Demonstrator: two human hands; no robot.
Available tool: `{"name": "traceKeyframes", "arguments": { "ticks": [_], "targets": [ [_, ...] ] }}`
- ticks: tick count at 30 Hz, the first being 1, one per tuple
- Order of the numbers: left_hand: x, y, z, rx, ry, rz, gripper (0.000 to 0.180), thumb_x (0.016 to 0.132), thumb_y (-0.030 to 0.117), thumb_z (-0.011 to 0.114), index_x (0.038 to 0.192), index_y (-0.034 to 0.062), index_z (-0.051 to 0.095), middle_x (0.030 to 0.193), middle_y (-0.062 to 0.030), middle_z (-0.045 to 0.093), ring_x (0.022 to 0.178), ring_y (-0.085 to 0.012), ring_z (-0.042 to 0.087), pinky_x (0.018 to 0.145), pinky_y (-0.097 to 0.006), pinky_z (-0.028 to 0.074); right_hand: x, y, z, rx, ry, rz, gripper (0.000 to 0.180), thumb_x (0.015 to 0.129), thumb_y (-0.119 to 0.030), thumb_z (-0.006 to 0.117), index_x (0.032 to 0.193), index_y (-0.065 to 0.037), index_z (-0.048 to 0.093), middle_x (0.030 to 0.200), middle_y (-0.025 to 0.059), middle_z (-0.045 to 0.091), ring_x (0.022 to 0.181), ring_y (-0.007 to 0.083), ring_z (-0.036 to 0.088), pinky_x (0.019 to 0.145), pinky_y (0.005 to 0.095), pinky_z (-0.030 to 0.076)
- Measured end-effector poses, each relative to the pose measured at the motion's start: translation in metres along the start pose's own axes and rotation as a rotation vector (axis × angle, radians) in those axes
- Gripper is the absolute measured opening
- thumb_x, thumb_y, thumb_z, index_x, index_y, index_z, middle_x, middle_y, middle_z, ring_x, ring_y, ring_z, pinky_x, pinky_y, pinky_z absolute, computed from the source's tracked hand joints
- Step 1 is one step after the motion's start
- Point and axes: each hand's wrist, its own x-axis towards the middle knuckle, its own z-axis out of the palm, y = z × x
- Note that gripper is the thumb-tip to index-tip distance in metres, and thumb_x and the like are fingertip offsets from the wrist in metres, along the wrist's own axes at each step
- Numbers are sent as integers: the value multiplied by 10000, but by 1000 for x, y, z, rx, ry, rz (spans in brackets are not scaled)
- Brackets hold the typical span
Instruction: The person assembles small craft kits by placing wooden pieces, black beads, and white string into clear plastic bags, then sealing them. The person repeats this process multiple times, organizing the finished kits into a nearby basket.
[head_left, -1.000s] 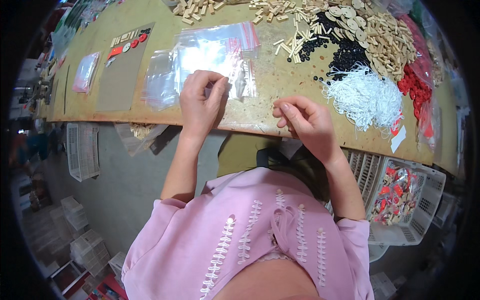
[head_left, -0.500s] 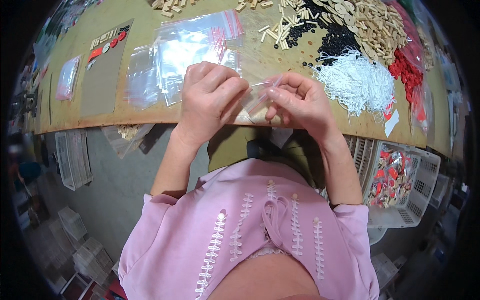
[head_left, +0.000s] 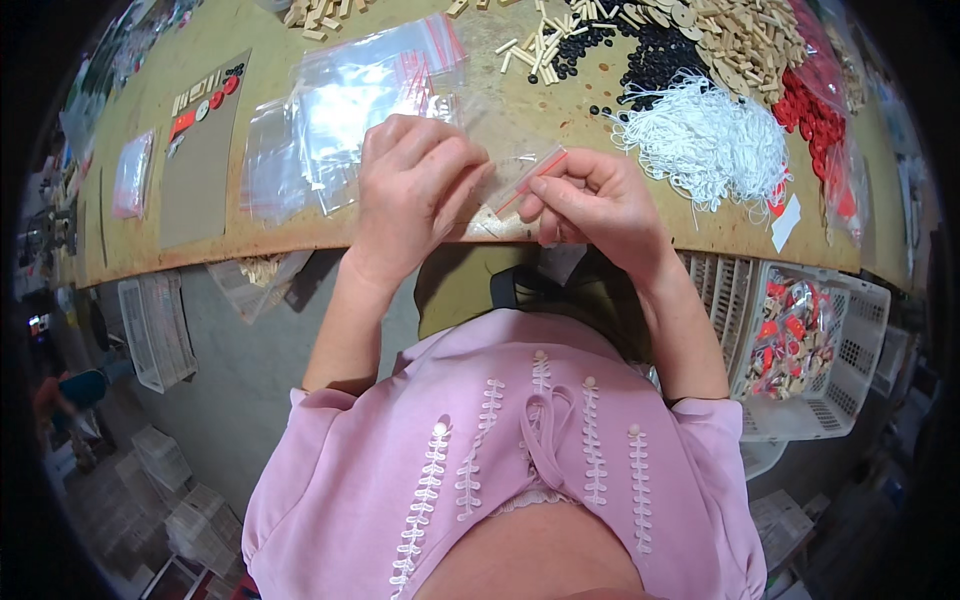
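A small clear zip-lock bag with a red line along its mouth is stretched between my hands above the table's near edge. My right hand pinches the bag by its red-lined end, thumb on top. Curled with its knuckles up, my left hand closes on the bag's other side; its fingertips are partly hidden. Just beyond my left hand lies a loose pile of clear zip-lock bags. White elastic cords lie heaped to the right of my right hand.
Black beads, wooden pieces and red pieces are heaped at the far right. A brown board with sample parts lies left. Below the table's right side, a white plastic basket holds filled bags.
The bag's red-lined mouth has turned more upright and shows more clearly at my right fingers. Both hands keep hold, and the view has shifted slightly.
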Motion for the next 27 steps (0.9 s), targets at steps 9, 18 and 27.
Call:
{"name": "traceKeyframes", "arguments": {
  "ticks": [9,18,27],
  "targets": [
    [0,32,14,-654,-138,-501,157,874,94,788,990,16,716,809,-82,705,661,-123,673,600,-276,539,-4,5,7,151,85,-158,149,990,-120,689,939,19,705,807,32,711,621,21,610,502,187,471],
    [11,41,18,-273,-58,-463,96,875,64,699,970,66,708,736,-113,666,615,-262,677,558,-353,521,-7,9,12,-86,165,-115,197,1008,-86,596,819,-38,617,600,2,602,466,46,521,431,200,369],
    [8,33,-5,-307,-215,15,92,851,129,717,847,70,647,750,-93,605,705,-290,621,628,-398,496,-7,4,-17,126,47,-166,153,995,-117,605,884,-16,631,771,66,679,553,88,604,489,217,461]
  ]
}}
